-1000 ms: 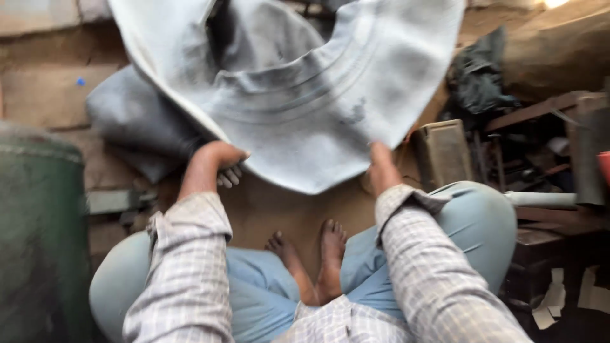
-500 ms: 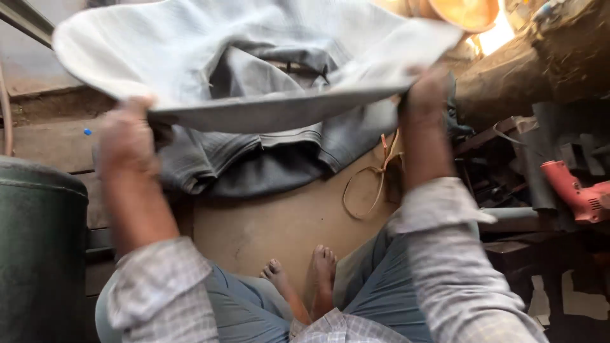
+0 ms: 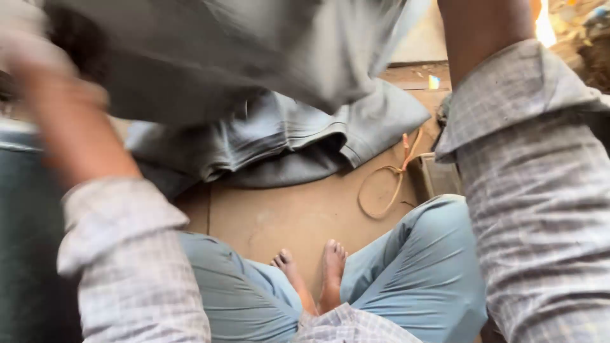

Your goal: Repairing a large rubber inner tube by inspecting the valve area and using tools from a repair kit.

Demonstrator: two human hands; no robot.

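Though blur hides your left hand fingers and your right hand is out of frame, the broad grey fabric sheet hangs raised, spread between them; grip unconfirmed.

Sheet seemingly above folded pile, cord right

One head-worn view looks steeply down from close above the bare feet, facing forward over the floor beyond them.
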